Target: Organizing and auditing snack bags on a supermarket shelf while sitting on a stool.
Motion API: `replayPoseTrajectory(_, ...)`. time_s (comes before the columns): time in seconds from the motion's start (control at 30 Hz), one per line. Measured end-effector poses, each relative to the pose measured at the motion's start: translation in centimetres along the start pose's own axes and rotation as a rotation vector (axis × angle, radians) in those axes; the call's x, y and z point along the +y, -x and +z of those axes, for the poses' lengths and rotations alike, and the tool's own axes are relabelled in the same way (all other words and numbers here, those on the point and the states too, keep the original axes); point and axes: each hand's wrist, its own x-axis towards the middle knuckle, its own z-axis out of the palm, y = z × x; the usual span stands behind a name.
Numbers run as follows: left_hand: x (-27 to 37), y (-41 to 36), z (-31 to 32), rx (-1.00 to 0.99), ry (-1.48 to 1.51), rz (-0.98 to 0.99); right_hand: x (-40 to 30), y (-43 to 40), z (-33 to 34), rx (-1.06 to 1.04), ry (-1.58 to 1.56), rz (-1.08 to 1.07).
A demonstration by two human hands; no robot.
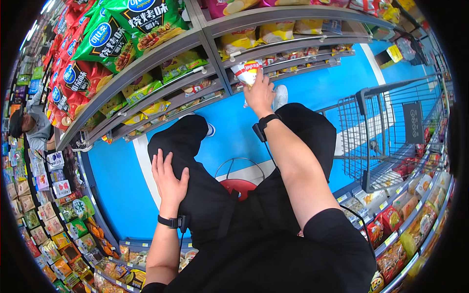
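My right hand (259, 96) is stretched forward to the shelf unit and grips a white, red and yellow bag of Lay's chips (246, 71). Its index finger lies over the front of the bag; the thumb side is partly hidden. The bag is in front of the lower shelves, just right of the upright post (216, 51). My left hand (169, 179) rests on my left thigh, palm down, fingers apart, holding nothing. Each wrist wears a black strap with a small device and a cable.
Green chip bags (110, 40) and red ones (75, 82) fill the upper left shelf. A wire shopping cart (388, 135) stands to the right. I sit on a red stool (240, 187). Another person (34, 126) is at the far left, beside snack racks (55, 219). Lower shelves (399, 216) stand behind me.
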Motion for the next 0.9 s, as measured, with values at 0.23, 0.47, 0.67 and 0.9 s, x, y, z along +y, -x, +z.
replayPoseTrajectory(0.23,1.0,-2.2,1.0,-0.008,-0.147,-0.023,-0.8,-3.5,6.4,0.131,-0.24,-0.069)
replayPoseTrajectory(0.47,-0.5,-3.9,1.4,0.038,-0.118,-0.046,-1.0,-2.6,6.7,0.11,-0.295,-0.091)
replayPoseTrajectory(0.67,-0.2,-5.2,1.5,0.037,-0.116,-0.047,2.5,-2.6,8.5,0.036,-0.561,-0.202)
replayPoseTrajectory(0.9,-1.4,-4.1,1.4,0.055,-0.1,-0.043,1.6,-6.9,7.0,0.214,-0.388,-0.237)
